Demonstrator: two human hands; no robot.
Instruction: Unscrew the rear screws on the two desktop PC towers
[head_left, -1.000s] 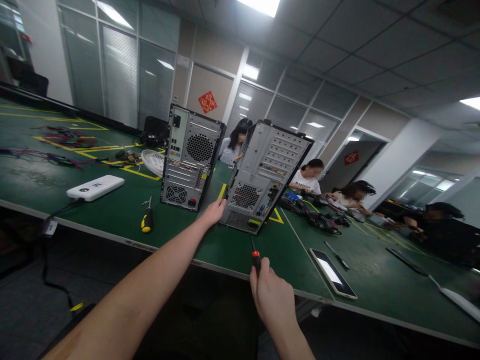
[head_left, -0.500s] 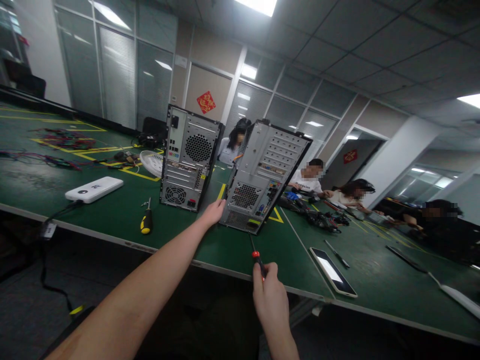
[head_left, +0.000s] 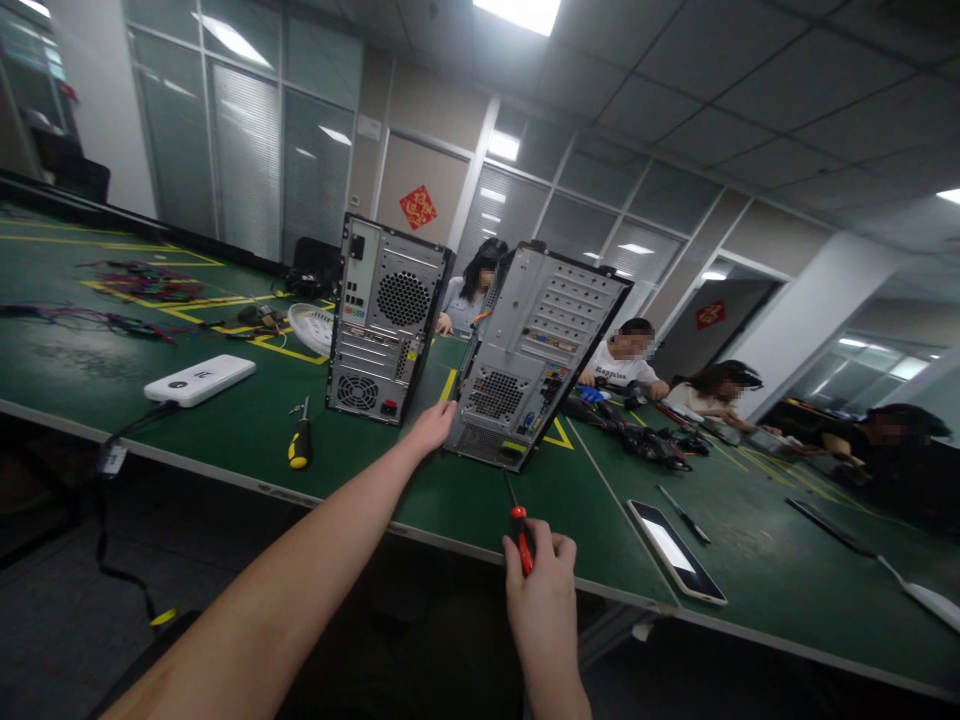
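Observation:
A grey computer case (head_left: 517,365) stands on the green table with its back panel towards me, leaning in the picture. My left hand (head_left: 433,426) holds its lower left edge; the fingertips are partly hidden behind the case. In my right hand (head_left: 544,575) is a screwdriver (head_left: 523,535) with a red and black handle, gripped between thumb and fingers. Its shaft points up at the bottom edge of the case, and whether the tip touches cannot be made out. A second computer case (head_left: 386,330) stands to the left, apart from my hands.
A yellow and black screwdriver (head_left: 299,442) and a white power bank (head_left: 200,381) lie left on the table (head_left: 450,500). To the right are a phone (head_left: 676,552), a pen-like tool (head_left: 684,515) and black cables (head_left: 645,435). Several people sit across and along the table.
The fingers of my right hand have shifted around the screwdriver's handle, showing more of its red part. My left hand keeps its place on the case. The view has moved slightly.

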